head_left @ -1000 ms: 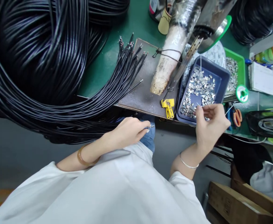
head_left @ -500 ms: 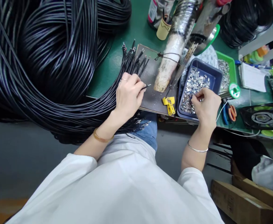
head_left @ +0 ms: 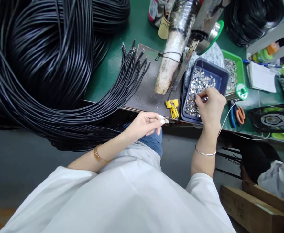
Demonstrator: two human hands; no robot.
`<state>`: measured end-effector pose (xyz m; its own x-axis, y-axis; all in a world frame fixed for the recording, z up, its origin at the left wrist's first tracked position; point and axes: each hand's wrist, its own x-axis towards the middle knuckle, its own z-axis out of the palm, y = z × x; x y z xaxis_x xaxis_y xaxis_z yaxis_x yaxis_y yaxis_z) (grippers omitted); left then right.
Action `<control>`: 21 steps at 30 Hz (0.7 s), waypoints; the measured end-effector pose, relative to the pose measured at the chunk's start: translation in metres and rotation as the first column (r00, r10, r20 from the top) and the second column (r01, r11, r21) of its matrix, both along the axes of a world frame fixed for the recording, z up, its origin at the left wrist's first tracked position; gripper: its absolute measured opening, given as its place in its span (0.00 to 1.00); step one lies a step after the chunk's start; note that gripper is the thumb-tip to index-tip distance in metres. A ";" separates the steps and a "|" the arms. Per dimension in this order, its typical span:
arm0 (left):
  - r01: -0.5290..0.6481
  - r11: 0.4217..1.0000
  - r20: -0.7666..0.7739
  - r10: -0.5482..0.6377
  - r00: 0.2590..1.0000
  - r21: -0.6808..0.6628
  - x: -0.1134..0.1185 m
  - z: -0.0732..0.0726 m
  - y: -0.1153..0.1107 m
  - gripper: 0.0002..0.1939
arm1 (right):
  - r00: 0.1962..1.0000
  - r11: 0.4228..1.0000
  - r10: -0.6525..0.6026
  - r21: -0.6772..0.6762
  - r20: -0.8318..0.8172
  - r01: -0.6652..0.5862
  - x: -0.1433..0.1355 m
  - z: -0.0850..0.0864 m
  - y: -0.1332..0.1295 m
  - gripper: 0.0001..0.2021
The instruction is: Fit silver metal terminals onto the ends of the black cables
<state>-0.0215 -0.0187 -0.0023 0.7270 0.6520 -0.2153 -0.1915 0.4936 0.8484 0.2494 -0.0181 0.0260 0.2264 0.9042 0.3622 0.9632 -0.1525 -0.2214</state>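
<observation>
My left hand (head_left: 148,124) is over my lap, just off the table's front edge, its fingers stretched forward and no cable visible in them. White coverings show on the tips of its thumb and a finger. My right hand (head_left: 211,103) reaches into a dark blue tray (head_left: 221,79) of small metal clips (head_left: 201,82), with thumb and forefinger pinched together over them. Whatever is between those fingertips is too small to make out. A bundle of black cables (head_left: 122,85) runs across the table from the left, its stripped ends fanned over a brown board (head_left: 144,97).
A big coil of black cable (head_left: 52,48) fills the left. Behind the board lie a wrapped tube (head_left: 167,68) and a soldering iron (head_left: 184,66). A yellow clip (head_left: 173,108), a green tray (head_left: 240,69), a solder spool (head_left: 241,91) and orange-handled pliers (head_left: 240,115) sit nearby.
My left hand has moved from the cable ends down to the table edge, and the cable it pinched no longer shows in it. My right hand stays pinched in the tray.
</observation>
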 end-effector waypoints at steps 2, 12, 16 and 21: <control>-0.128 0.992 0.036 0.128 0.991 -0.012 0.003 -0.005 0.005 0.10 | 0.997 1.000 -0.023 -0.013 0.078 0.024 0.002 -0.003 0.002 0.07; -0.242 0.965 0.019 0.241 0.970 0.102 0.007 0.013 0.015 0.09 | 0.917 0.878 0.078 0.463 -0.390 0.123 -0.048 -0.002 -0.021 0.05; -0.264 0.940 0.007 0.269 0.963 0.214 0.009 0.018 0.016 0.08 | 0.812 0.882 0.314 0.467 -0.492 -0.058 -0.104 0.002 -0.044 0.02; -0.259 0.906 -0.020 0.282 0.959 0.335 0.010 0.018 0.016 0.05 | 0.650 0.908 0.379 0.402 -0.658 -0.123 -0.121 -0.010 -0.045 0.04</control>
<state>-0.0112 -0.0027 0.0161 0.5043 0.8635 0.0006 -0.2157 0.1252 0.9684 0.1282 -0.0633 0.0163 0.3077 0.8412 0.4447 0.4791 0.2669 -0.8362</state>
